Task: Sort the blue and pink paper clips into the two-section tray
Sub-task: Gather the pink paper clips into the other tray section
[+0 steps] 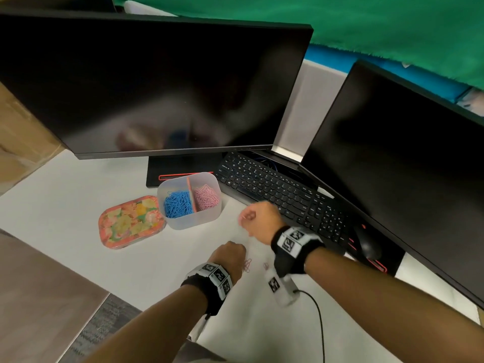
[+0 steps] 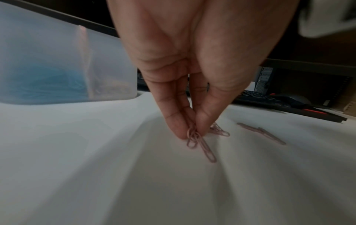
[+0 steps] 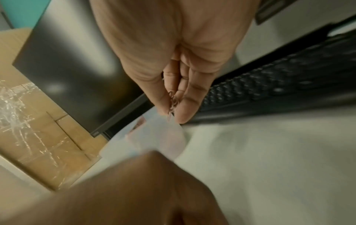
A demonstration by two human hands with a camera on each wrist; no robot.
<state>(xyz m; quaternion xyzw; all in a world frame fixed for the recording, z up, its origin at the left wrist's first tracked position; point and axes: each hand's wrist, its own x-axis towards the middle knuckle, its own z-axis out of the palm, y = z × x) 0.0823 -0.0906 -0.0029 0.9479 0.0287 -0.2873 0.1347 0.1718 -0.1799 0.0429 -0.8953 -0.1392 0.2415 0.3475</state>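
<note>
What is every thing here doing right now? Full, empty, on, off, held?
tray: open, blue clips left section, pink clips right section
floral lid: off, lying beside the tray
left hand: pinches pink clips at the desk
right hand: raised, pinches clips
loose pink clips: lying on the desk
monitors: dark

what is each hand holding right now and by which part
The left hand pinches linked pink clips at their top ends; the right hand pinches a few pink paper clips between thumb and fingers.
</note>
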